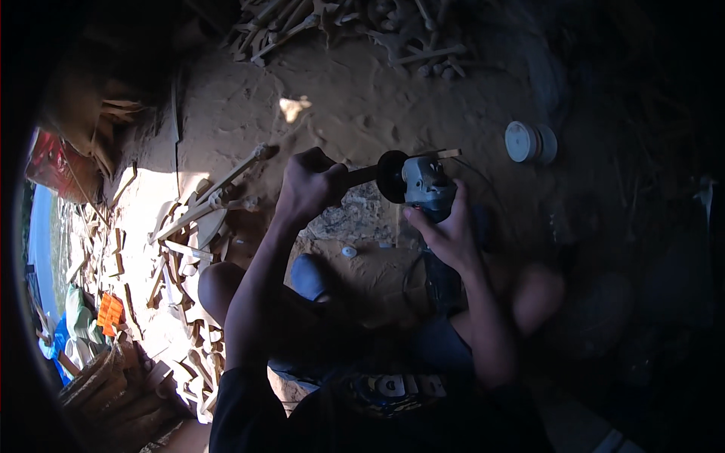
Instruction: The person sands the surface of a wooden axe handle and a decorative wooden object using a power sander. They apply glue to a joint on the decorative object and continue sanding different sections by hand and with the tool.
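Note:
My left hand (313, 183) is closed around a narrow, dark flat piece (362, 177), whose material is hard to tell in the shade. The far end of that piece meets the round disc (391, 177) of an angle grinder. My right hand (451, 235) grips the angle grinder (429, 185) by its body, with the thumb near the grey metal head. A short light-brown stick (447, 153) juts out beside the grinder head. Below the disc, a rough grey block (351, 215) rests on the dusty ground between my legs.
Long pale pieces with knobbed ends, like bones (192, 219), lie heaped at the left in sunlight. Another such pile (287, 30) is at the far side. A white spool-shaped container (522, 142) lies at the right. An orange item (110, 313) sits at the far left.

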The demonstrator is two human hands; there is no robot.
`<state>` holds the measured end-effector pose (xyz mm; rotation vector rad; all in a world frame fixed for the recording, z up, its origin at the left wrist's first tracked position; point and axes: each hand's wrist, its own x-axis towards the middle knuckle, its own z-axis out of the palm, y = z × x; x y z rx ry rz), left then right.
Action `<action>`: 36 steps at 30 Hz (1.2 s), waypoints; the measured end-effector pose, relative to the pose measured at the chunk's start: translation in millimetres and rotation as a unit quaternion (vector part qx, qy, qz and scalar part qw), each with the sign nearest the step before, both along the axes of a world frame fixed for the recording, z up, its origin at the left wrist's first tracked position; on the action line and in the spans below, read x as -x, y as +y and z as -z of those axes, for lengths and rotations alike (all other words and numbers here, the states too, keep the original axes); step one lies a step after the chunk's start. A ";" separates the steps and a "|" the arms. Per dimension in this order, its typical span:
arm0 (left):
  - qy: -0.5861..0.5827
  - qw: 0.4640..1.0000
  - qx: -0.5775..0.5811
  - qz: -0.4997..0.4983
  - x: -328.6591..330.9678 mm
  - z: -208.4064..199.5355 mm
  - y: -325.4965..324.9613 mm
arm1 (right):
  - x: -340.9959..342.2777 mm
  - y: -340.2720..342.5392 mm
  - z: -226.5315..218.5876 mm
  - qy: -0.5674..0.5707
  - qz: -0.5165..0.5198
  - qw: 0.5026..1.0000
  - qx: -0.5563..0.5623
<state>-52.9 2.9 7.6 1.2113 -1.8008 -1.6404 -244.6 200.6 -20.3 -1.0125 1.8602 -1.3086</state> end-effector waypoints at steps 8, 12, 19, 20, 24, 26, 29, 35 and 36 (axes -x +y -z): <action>-0.007 0.999 0.007 0.031 1.3 -1.8 5.8 | -2.5 -9.0 -11.7 -0.065 -0.001 0.997 0.042; 0.004 1.000 -0.001 -0.006 -0.9 2.2 6.1 | -2.2 -10.2 -13.0 -0.028 -0.017 0.999 0.013; 0.091 0.994 -0.063 -0.003 -18.4 23.1 -15.7 | -13.9 8.1 -0.7 0.050 0.045 0.997 0.034; 0.018 0.989 0.131 0.063 -33.0 34.4 -26.4 | -16.7 5.6 -1.1 0.060 0.065 0.995 0.050; -0.207 0.870 0.419 0.158 -30.4 28.7 -27.2 | -14.4 2.1 -4.4 0.016 0.018 0.992 0.123; -0.272 0.854 0.418 0.150 -17.9 4.7 -11.1 | -14.7 0.6 -5.6 0.036 0.018 0.993 0.107; -0.311 0.844 0.403 0.167 -14.1 3.1 -8.1 | -21.6 -3.7 -2.8 0.109 0.014 0.985 0.132; 0.092 0.991 -0.092 -0.016 -19.8 13.6 1.4 | -33.9 -1.9 -3.2 0.070 0.058 0.987 0.135; 0.155 0.964 -0.206 -0.063 -17.5 8.1 3.3 | -31.1 -2.3 0.2 0.086 0.072 0.984 0.135</action>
